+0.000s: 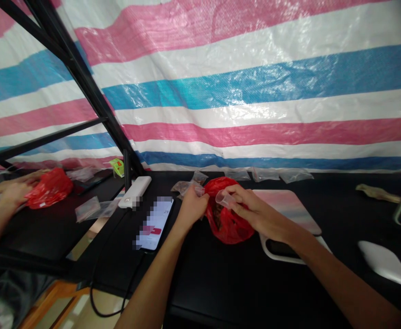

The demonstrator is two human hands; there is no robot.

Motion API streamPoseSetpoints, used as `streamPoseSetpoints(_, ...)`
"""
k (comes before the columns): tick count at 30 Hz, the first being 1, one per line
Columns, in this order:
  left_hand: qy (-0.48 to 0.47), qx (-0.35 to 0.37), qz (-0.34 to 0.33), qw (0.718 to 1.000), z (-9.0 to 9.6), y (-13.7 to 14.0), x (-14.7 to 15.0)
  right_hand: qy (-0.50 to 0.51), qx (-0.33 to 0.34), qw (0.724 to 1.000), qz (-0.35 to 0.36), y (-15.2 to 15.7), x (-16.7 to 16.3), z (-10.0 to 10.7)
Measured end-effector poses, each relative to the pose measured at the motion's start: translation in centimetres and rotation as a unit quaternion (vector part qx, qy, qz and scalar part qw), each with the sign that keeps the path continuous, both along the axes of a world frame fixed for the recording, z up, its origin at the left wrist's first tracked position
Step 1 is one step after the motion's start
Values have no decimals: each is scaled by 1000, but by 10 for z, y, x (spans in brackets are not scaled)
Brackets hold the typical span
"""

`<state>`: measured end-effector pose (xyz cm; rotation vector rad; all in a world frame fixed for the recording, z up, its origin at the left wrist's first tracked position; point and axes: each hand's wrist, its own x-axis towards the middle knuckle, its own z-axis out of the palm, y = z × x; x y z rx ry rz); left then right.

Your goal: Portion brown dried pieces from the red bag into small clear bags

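Observation:
My right hand (251, 208) holds a small clear plastic cup (224, 198) over the open mouth of a red plastic bag (233, 232). Loose brown bits (218, 217) show inside the bag. At the bag's left edge, my left hand (193, 205) has its fingers pinched together on a small clear plastic bag (197, 186). Behind that hand lies a clear packet with brownish contents (180, 186). A kitchen scale (286, 205) with a pinkish top sits partly under my right forearm, its dark display half hidden.
A lit phone (155, 224) and a white power strip (135, 192) lie to the left, with a black cable. Clear bags (265, 174) line the back edge. A white mouse (385, 262) is at right. Beyond a black metal frame (84, 87), a co-worker's hands touch another red bag (51, 187).

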<state>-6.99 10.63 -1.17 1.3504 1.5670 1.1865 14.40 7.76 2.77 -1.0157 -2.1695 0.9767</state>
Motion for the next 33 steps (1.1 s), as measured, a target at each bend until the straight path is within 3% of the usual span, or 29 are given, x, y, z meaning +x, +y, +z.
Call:
streamPoseSetpoints(3,22,-4,42,999,3,1,-3,57,-139,983,108,-1,8,9)
streamPoseSetpoints(6,108,-23,49,993,6,-6,-6,-7,-199,966,164,-3,10,10)
streamPoseSetpoints(8,164,-63,21,984,10,-14,-8,-39,-174,975,130,-2,7,7)
streamPoseSetpoints(11,141,-190,-136,962,18,-26,-7,-44,-79,995,28,2,4,-2)
streamPoseSetpoints(13,101,-219,-215,946,25,-32,-6,-48,-38,998,-25,5,5,-7)
streamPoseSetpoints(20,31,-217,-272,937,32,-39,-1,-120,18,990,-73,4,6,-11)
streamPoseSetpoints(24,0,-199,-252,947,21,-34,1,-135,62,981,-124,4,2,-8)
streamPoseSetpoints(27,1,-120,-179,977,12,-24,0,-38,74,984,-160,9,-1,-4)
streamPoseSetpoints(30,21,-4,-54,998,9,-13,-4,127,-3,978,-164,12,-4,-2)
streamPoseSetpoints(33,79,20,60,995,14,-7,-10,242,-114,949,-170,13,-7,0)
